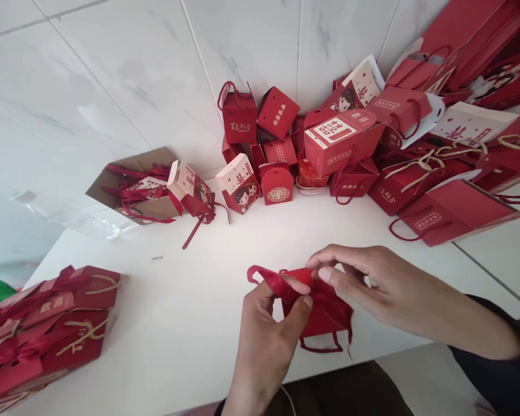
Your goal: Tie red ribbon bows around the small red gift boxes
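A small red gift box [318, 320] with a red cord handle sits near the front edge of the white table, partly covered by my hands. Over its top runs a dark red satin ribbon [281, 284]. My left hand [266, 335] pinches the ribbon between thumb and fingers, and a curled loop sticks out to the left. From the right, my right hand [372, 283] comes in with thumb and forefinger closed at the ribbon by the box's top. Its other fingers are bent and partly hidden. One ribbon end hangs down the box's right side.
Several red gift boxes [344, 141] are piled along the tiled wall. A cardboard box [99, 185] of ribbons stands at back left, beside a ribbon-tied box [195, 193]. Ribboned boxes [84, 341] lie at front left, and red bags [459, 211] crowd the right.
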{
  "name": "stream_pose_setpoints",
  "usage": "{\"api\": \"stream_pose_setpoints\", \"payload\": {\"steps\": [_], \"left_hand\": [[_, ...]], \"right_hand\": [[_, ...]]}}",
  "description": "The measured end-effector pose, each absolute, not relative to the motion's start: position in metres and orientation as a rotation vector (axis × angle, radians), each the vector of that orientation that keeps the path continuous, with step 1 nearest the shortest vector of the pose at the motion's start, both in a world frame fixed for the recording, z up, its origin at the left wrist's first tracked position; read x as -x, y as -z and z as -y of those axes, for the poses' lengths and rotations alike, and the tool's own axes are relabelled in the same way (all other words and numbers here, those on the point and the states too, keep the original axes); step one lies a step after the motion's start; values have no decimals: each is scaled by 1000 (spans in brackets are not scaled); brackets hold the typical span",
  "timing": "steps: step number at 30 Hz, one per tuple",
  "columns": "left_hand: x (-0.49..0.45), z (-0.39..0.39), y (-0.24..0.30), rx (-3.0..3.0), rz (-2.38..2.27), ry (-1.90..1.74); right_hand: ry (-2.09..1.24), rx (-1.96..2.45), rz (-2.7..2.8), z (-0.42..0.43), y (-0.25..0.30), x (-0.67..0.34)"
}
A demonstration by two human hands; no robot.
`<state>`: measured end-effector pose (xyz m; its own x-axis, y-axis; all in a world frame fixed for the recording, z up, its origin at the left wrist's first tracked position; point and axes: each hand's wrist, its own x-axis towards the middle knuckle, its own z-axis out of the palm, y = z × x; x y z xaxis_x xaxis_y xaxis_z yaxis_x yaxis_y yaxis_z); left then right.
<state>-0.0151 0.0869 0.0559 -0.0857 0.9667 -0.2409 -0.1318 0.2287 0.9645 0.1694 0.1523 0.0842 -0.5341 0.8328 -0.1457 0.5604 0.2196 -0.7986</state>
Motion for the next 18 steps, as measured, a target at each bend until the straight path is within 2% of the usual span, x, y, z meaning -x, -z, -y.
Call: {"api": "stream_pose_setpoints", "payload": {"steps": [6, 10, 18], "left_hand": [[6, -85, -37, -1351, -1575, -1451], [12, -86, -25, -1616, -1576, -1463], [9, -80, -33, -1273, -1623, -1362]], "right_hand": [[-1400, 1205, 2164, -155, -74, -157], [-1460, 1230, 2162, -156, -70, -156], [-1427, 1275, 2120, -154, -71, -159]]}}
